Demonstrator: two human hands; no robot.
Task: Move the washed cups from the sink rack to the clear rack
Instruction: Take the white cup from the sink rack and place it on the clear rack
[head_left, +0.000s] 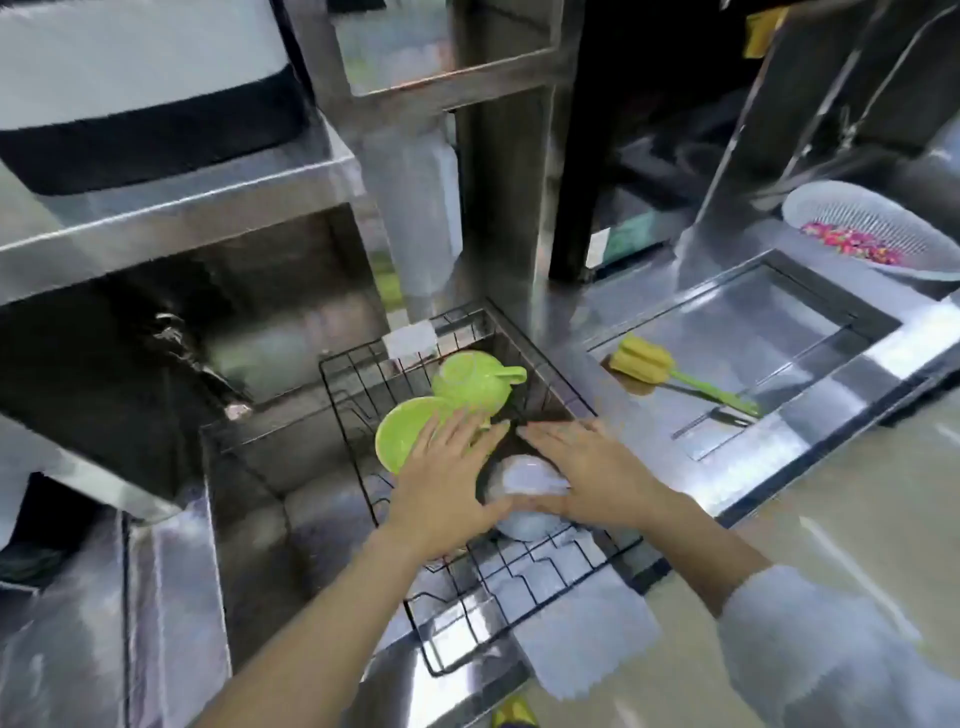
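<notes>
Head view, read from left to right: the steel sink (249, 519) carries a black wire rack (519, 571), and nothing seems to have left it yet. Two green cups lie in it, one showing its hollow (402, 434) and, just behind it, one with a handle (475, 382). The left hand (441, 493) is spread flat, fingers over the near green cup and thumb against a pale cup (524, 499); it has no firm grip on anything. The right hand (592, 467) is likewise open, palm down, touching the pale cup's other side. Further right, a yellow brush (644, 361) lies on the counter (857, 493) and a white colander (872, 228) sits near the edge. No clear rack is in view, so I judge the task barely begun, with all three cups left to move.
</notes>
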